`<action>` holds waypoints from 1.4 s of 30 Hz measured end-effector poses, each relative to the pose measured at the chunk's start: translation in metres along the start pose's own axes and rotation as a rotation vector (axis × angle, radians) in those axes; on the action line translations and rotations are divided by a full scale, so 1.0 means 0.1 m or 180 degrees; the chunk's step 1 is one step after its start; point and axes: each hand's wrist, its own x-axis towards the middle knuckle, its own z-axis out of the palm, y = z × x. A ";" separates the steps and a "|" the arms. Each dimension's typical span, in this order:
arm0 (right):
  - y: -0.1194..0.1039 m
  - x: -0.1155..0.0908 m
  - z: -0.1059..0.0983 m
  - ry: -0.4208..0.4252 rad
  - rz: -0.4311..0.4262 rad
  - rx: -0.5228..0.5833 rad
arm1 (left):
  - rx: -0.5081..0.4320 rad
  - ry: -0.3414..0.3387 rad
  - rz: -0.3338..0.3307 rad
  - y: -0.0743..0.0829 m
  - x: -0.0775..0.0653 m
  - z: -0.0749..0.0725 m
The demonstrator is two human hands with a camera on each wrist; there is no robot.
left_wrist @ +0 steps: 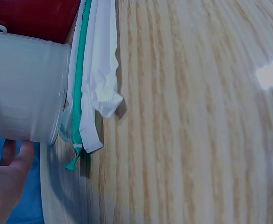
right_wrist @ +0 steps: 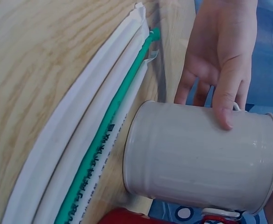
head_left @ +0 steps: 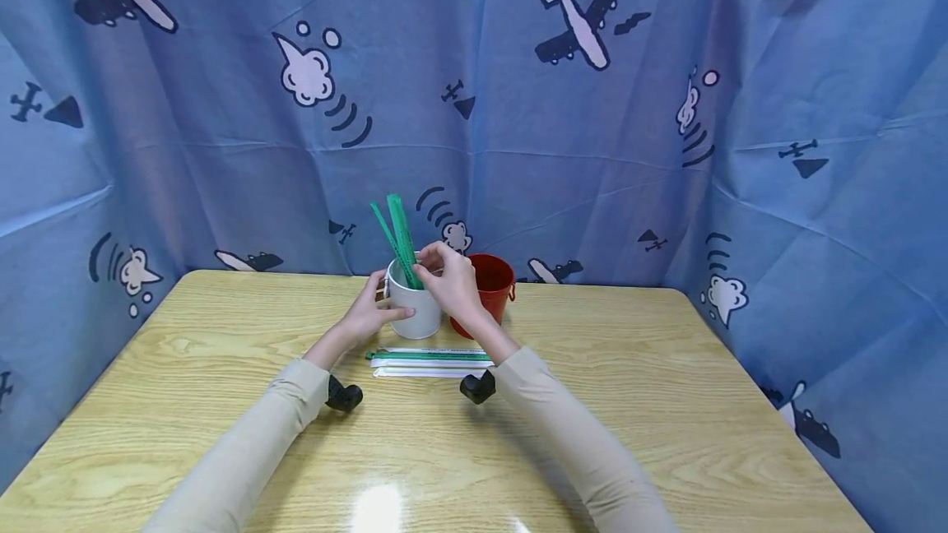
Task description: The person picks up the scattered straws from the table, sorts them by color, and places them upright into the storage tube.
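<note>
A small white bucket [head_left: 419,312] stands upright toward the back of the table. My left hand [head_left: 366,315] grips its left side, the thumb on the front wall, also plain in the right wrist view. Several green wrapped straws [head_left: 401,229] stick up out of the bucket, leaning left. At the rim my right hand [head_left: 453,282] has its thumb and curled fingers at the straws' lower part, pinching there; the fingertips are partly hidden. In front of the bucket lies a row of wrapped straws, white [right_wrist: 75,116] and one green [right_wrist: 109,114].
A red bucket [head_left: 494,278] stands right of the white one, partly behind my right hand. The wooden table [head_left: 629,401] reaches back to a blue curtain [head_left: 592,130] with printed airplanes. Black wrist devices [head_left: 477,387] hang under both sleeves.
</note>
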 end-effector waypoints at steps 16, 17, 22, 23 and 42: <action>-0.01 -0.03 -0.06 -0.0001 -0.0034 0.0015 | 0.0031 -0.0064 -0.0112 0.24 -0.12 0.00; -0.02 -0.04 -0.07 -0.0007 -0.0045 0.0021 | 0.0026 -0.0051 -0.0087 0.20 -0.10 0.00; -0.02 -0.10 -0.12 -0.0015 -0.0136 0.0037 | 0.0024 -0.0023 -0.0029 0.13 -0.06 0.01; -0.02 -0.12 -0.13 -0.0016 -0.0165 0.0044 | 0.0024 -0.0028 -0.0038 0.14 -0.06 0.01; 0.08 -0.36 -0.31 -0.0175 -0.0371 0.0101 | 0.0074 0.0038 -0.0066 -0.01 0.00 0.00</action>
